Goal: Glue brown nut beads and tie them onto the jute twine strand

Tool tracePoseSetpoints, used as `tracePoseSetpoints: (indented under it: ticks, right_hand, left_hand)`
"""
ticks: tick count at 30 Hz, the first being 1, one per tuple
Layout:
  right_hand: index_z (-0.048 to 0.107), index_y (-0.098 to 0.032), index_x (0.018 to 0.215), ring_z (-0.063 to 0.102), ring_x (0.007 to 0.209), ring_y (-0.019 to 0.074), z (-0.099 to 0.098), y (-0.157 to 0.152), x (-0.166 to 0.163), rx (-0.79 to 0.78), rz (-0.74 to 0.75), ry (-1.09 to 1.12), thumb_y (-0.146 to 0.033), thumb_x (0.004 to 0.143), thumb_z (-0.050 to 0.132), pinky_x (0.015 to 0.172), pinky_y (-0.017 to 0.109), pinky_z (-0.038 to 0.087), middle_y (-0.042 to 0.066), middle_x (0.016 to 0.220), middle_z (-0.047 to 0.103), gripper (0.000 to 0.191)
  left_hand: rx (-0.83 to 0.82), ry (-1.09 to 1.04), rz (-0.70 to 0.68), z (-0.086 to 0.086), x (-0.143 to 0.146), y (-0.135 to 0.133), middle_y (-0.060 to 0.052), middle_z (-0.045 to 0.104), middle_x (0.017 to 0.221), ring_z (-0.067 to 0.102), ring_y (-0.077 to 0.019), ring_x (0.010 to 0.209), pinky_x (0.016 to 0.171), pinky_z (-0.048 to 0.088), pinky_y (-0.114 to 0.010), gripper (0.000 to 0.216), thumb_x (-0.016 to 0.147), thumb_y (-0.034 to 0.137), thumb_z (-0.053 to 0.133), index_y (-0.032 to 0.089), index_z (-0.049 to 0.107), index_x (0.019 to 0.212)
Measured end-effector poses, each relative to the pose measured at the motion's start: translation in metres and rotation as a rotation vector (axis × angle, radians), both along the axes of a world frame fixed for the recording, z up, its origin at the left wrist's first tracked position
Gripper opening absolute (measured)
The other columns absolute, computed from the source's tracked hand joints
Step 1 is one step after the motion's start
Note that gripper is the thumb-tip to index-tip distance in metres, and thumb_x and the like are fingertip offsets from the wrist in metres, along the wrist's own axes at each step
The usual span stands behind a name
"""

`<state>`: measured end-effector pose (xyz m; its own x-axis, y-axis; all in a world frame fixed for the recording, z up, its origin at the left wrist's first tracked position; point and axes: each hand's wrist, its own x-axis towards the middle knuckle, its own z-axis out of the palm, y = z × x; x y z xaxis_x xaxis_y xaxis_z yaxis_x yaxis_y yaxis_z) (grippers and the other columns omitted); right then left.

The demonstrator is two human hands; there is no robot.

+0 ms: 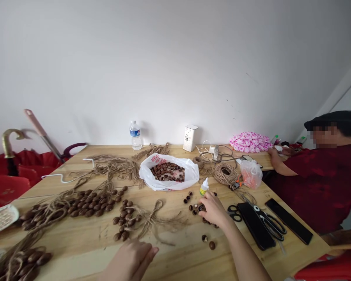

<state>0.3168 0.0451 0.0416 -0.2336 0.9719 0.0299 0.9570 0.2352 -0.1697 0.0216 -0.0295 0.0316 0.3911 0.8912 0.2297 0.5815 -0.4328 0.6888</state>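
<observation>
My right hand (213,208) reaches into a small group of brown nut shells, its fingertips closed around one dark nut shell (201,207). A small glue bottle (204,187) with a yellow label stands just behind that hand. Near the front edge, my left hand (134,257) is closed, thumb against the bent fingers; whatever it may hold is hidden. Beyond it lies a knotted bundle of twine (150,218) with brown nuts (124,218) at its left. An open half shell (204,238) and a round nut (212,245) rest in front of my right hand.
A white plastic bag (148,177) of shells sits mid-table. More nuts on twine (89,203) spread leftward. Right are scissors (270,224), black phones (254,226), a twine coil (225,174) and a seated person (327,183). A water bottle (135,136) stands by the wall.
</observation>
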Motion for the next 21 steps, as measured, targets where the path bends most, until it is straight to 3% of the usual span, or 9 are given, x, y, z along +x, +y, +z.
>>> tracePoseSetpoints:
  ticks: [3, 7, 12, 16, 21]
  right_hand:
    - [0.066, -0.018, 0.095, 0.047, 0.102, 0.0282, -0.012, -0.004, -0.004, 0.036, -0.001, -0.038, -0.032, 0.069, 0.072, 0.087, 0.036, 0.038, 0.012, 0.103, 0.055, 0.031]
    - [0.066, -0.019, 0.085, 0.048, 0.097, 0.0257, -0.019, -0.004, -0.009, 0.091, 0.015, -0.06, -0.027, 0.075, 0.066, 0.082, 0.033, 0.039, 0.01, 0.097, 0.055, 0.013]
    - [0.066, -0.018, 0.079, 0.048, 0.095, 0.0236, -0.02, -0.002, -0.009, 0.092, 0.025, -0.06, -0.019, 0.08, 0.057, 0.082, 0.031, 0.039, 0.008, 0.091, 0.058, 0.009]
    - [0.065, -0.018, 0.094, 0.049, 0.098, 0.0249, -0.021, -0.002, -0.001, 0.034, 0.038, -0.033, -0.023, 0.075, 0.065, 0.085, 0.032, 0.039, 0.009, 0.099, 0.058, 0.02]
    - [0.067, -0.018, 0.085, 0.052, 0.095, 0.025, -0.019, -0.002, 0.002, 0.025, 0.041, -0.063, -0.012, 0.074, 0.063, 0.082, 0.032, 0.04, 0.01, 0.093, 0.06, 0.013]
  left_hand:
    - [-0.32, -0.158, -0.065, -0.003, 0.028, 0.003, -0.002, 0.057, 0.059, 0.05, -0.0141, 0.055, 0.055, 0.036, -0.024, 0.043, 0.085, 0.05, 0.038, 0.019, 0.063, 0.069]
    - [-0.612, -0.54, 0.056, -0.025, 0.049, 0.011, 0.005, 0.04, 0.044, 0.033, -0.0099, 0.043, 0.046, 0.026, -0.023, 0.054, 0.078, 0.063, 0.04, 0.015, 0.062, 0.071]
    - [-0.808, -0.736, 0.054, -0.046, 0.044, 0.011, 0.005, 0.044, 0.042, 0.025, -0.0063, 0.039, 0.043, 0.013, -0.023, 0.046, 0.07, 0.059, 0.057, 0.013, 0.062, 0.07]
    - [-0.873, -0.888, 0.059, -0.043, 0.04, 0.009, 0.004, 0.046, 0.044, 0.027, -0.0058, 0.039, 0.043, 0.012, -0.023, 0.041, 0.069, 0.054, 0.062, 0.013, 0.061, 0.071]
    - [-0.858, -0.859, 0.04, -0.037, 0.043, 0.006, 0.005, 0.042, 0.042, 0.025, -0.0056, 0.04, 0.044, 0.01, -0.023, 0.041, 0.068, 0.053, 0.063, 0.012, 0.062, 0.071]
